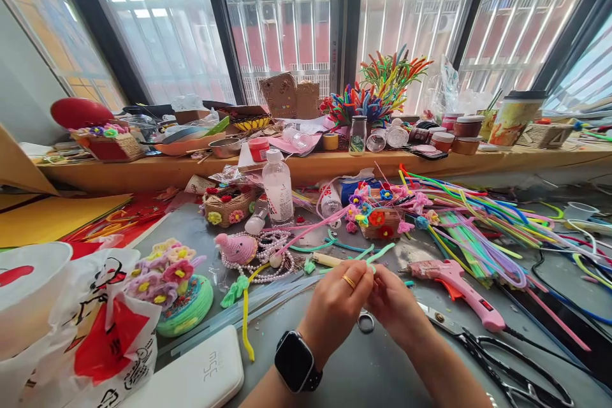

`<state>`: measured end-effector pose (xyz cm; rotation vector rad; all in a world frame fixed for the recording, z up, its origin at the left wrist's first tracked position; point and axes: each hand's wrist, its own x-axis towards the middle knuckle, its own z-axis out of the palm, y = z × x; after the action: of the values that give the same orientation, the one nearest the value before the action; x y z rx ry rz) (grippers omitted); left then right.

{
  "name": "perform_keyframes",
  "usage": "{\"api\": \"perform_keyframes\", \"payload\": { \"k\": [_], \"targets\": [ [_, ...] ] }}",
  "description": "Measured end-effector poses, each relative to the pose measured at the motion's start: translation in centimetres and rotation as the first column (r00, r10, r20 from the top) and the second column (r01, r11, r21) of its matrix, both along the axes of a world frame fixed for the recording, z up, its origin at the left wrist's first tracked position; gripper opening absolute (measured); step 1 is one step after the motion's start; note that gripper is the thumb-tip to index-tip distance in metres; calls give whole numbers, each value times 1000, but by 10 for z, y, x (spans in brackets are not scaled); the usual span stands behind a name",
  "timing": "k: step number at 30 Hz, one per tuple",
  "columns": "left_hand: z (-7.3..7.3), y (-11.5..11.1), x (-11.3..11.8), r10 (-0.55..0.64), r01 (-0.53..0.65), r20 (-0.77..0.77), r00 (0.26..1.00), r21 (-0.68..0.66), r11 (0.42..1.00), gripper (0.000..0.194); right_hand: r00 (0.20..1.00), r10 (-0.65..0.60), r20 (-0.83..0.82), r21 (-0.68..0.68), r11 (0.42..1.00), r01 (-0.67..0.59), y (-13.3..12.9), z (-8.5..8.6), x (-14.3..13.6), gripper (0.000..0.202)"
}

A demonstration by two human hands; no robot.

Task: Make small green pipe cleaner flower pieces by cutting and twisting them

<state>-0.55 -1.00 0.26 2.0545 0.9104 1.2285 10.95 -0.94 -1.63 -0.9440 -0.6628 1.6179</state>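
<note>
Fingertips of my left hand (332, 303), which wears a ring and a watch (292, 360), meet those of my right hand (396, 306) above the grey table. Both hands pinch a mint-green pipe cleaner (381, 253), whose short ends stick up past the fingers. The fingers hide its middle. Below the wrists, a metal ring handle (366, 322) shows between my hands. Right of them lies a pink glue gun (466, 290), with large black-handled scissors (507, 360) nearer to me. A small green pipe cleaner piece (235, 291) rests to the left, beside a yellow one (247, 325).
A white power bank (205, 370) and a plastic bag (108, 325) occupy the near left. A clear bottle (278, 191) stands behind a pink crocheted piece (236, 248) and pearl strings. Pipe cleaners (478, 236) spread across the right. The cluttered windowsill (191, 170) borders the back.
</note>
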Motion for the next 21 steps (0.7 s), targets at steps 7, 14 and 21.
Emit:
{"api": "perform_keyframes", "payload": {
  "k": [7,14,21],
  "targets": [
    [2,8,3,74,-67,88,993,-82,994,20,979,-111,170,83,992,98,2,5,3,20],
    [7,16,-3,188,-92,216,958,-388,917,9,543,-483,687,606,793,-61,-2,7,9,8],
    [5,20,-5,193,56,384,903,-550,834,16,265,-726,634,768,553,-324,2,1,15,29]
  ]
}}
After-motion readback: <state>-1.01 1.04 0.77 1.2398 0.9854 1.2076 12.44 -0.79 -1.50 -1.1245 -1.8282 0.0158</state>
